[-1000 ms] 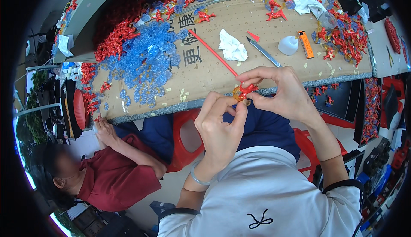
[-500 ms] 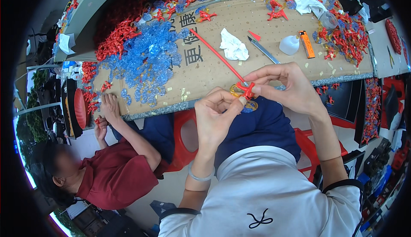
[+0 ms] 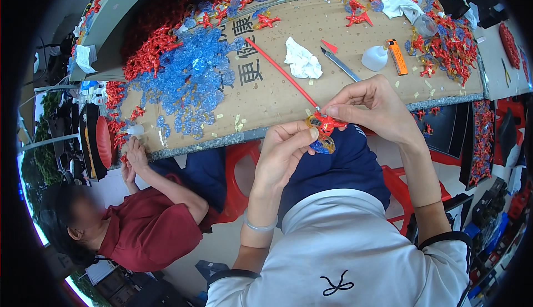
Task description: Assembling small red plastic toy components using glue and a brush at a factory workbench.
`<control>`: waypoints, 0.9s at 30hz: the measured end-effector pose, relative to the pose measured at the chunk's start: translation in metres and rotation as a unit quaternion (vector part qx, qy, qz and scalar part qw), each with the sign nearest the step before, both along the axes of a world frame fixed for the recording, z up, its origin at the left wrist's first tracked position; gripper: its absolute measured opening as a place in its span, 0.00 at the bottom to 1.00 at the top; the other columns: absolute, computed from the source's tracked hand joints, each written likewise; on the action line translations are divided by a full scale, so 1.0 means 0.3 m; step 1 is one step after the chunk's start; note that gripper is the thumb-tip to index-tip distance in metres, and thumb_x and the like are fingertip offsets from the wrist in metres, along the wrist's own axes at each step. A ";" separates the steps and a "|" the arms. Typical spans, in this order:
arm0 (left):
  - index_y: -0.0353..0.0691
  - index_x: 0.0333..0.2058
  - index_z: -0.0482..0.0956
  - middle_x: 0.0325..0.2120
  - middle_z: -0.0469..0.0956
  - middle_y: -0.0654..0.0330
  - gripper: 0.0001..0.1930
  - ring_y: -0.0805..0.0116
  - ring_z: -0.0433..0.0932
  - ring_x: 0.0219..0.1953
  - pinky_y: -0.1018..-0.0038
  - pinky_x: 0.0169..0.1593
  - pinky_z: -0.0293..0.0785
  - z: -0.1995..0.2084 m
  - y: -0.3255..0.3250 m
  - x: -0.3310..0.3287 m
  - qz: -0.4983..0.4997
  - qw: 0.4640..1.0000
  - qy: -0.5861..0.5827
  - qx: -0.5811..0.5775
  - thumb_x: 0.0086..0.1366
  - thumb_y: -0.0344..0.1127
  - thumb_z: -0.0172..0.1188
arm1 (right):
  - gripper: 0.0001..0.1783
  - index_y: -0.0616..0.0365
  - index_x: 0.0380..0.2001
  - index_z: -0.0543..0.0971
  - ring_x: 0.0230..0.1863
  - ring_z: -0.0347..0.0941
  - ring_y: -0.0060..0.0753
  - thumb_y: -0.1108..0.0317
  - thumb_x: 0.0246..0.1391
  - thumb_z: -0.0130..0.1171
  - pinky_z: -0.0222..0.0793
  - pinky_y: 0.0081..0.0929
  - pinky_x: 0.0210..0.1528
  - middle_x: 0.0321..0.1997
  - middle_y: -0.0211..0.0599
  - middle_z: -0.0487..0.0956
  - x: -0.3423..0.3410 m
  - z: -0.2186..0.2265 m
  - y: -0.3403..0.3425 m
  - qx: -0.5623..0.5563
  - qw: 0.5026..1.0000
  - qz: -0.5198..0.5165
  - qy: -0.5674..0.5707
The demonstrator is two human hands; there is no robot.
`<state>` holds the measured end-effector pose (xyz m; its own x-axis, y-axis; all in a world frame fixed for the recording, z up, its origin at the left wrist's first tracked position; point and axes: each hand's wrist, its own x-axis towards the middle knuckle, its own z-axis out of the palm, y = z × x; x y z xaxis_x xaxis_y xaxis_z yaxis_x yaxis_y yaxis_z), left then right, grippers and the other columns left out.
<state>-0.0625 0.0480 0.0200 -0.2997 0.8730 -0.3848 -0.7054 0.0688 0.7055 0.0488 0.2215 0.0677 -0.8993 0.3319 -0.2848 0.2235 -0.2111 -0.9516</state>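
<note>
red figure [image 3: 328, 124] (blue piece [image 3: 322, 146] alongside) is pinched by left hand [image 3: 286, 149] and right hand [image 3: 373, 107].

The head-worn fisheye camera looks steeply down from above the white shirt [image 3: 344, 246] at lower centre, facing out across the counter [image 3: 233, 139], which bows through the upper half of the frame. The left hand [image 3: 285, 147] and right hand [image 3: 369, 108] lie fairly near, about mid-frame; a co-worker [image 3: 155, 224] shows farther off at lower left.
</note>
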 end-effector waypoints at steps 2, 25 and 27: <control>0.20 0.40 0.75 0.33 0.80 0.49 0.13 0.70 0.80 0.33 0.74 0.39 0.78 -0.011 -0.003 -0.004 -0.013 1.000 -0.026 0.012 0.63 0.28 0.52 | 0.09 0.68 0.30 0.81 0.24 0.73 0.16 0.71 0.51 0.62 0.69 0.14 0.28 0.24 0.35 0.80 0.002 -0.005 0.007 -0.007 1.000 0.005 0.000; 0.22 0.45 0.71 0.37 0.77 0.43 0.21 0.62 0.78 0.36 0.72 0.37 0.76 0.018 0.017 0.014 -0.061 0.994 -0.076 0.040 0.68 0.40 0.47 | 0.10 0.69 0.30 0.80 0.23 0.72 0.18 0.70 0.52 0.62 0.69 0.16 0.28 0.25 0.37 0.80 -0.003 -0.034 0.021 -0.037 0.999 0.003 0.007; 0.22 0.46 0.69 0.38 0.76 0.41 0.24 0.57 0.78 0.36 0.69 0.37 0.75 0.010 0.013 0.012 -0.088 0.993 -0.062 0.048 0.68 0.44 0.46 | 0.10 0.69 0.29 0.80 0.23 0.72 0.18 0.70 0.52 0.61 0.69 0.15 0.27 0.25 0.37 0.80 -0.005 -0.036 0.019 -0.045 0.999 0.000 0.005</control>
<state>-0.0590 0.0519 0.0229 -0.0943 0.9423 -0.3212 -0.7707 0.1352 0.6227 0.0473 0.2273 0.0569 -0.9026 0.3047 -0.3042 0.2138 -0.2961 -0.9309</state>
